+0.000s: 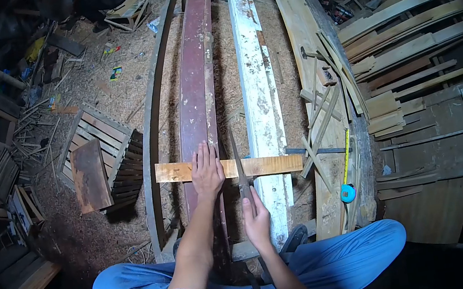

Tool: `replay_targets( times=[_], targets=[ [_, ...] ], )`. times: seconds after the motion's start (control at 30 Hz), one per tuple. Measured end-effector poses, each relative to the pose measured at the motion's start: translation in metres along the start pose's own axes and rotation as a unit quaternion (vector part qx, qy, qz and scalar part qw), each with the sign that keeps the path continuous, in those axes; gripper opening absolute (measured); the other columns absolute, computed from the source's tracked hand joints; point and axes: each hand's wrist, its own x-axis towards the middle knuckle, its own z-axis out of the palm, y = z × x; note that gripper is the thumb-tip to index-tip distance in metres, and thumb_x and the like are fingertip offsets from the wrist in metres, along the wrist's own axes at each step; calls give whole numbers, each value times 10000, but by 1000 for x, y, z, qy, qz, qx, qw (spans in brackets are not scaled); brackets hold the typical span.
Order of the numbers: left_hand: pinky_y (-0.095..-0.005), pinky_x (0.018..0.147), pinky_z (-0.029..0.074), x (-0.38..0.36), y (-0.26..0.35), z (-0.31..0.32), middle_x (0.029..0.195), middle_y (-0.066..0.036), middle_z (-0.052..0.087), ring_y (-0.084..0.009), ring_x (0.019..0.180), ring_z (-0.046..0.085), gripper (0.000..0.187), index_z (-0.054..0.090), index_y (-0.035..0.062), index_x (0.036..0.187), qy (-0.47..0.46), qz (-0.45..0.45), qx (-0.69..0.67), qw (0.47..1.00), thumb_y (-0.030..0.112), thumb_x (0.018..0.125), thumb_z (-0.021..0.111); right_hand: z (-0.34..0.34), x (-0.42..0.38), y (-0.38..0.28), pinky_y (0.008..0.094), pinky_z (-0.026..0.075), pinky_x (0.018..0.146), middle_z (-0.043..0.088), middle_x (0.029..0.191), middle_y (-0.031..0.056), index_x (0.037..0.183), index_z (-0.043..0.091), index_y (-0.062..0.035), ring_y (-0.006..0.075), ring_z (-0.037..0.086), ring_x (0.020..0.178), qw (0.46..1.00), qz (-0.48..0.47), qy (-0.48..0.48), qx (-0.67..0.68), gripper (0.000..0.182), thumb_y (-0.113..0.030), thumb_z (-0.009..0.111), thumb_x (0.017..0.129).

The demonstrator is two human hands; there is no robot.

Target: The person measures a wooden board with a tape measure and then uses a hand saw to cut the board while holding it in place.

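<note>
A short light-brown board [272, 165] lies crosswise over a maroon beam [195, 85] and a white, flaking beam [255, 83]. My left hand [207, 171] rests flat on the board above the maroon beam, its fingers stretched forward. In my right hand [257, 217] is the handle of a handsaw [237, 158]. The narrow blade points away from me and crosses the board between the two beams. Whether the teeth have cut into the wood is too small to tell.
A yellow tape measure with a blue case [348, 192] lies on the right plank [302, 36], near thin sticks and a hammer [308, 53]. A slatted wooden piece [95, 133] stands at left. Stacked boards [408, 22] lie at right. A person's dark-clothed part shows at the top left.
</note>
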Motion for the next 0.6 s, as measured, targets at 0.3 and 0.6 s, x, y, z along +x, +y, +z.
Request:
replay_targets(
  times=[0.3,0.6],
  targets=[
    [-457,1277,291,1,0,2,1607,-150,514,-261,1511,451,505,584,37,1480,-32,-6,8,999,269,1052,449,12,8,-7,244,386,465,521,721,-40,1575,472,15,47,452,519,994,79,8,74,537,-275,556,1131],
    [-458,1276,295,-1,1,6,1595,-147,529,-266,1498,469,500,595,38,1464,-18,-5,4,1000,261,1037,462,-4,-3,-11,381,473,1102,663,1382,295,1527,498,81,317,650,1292,977,151,0,152,540,-274,547,1122]
  ],
)
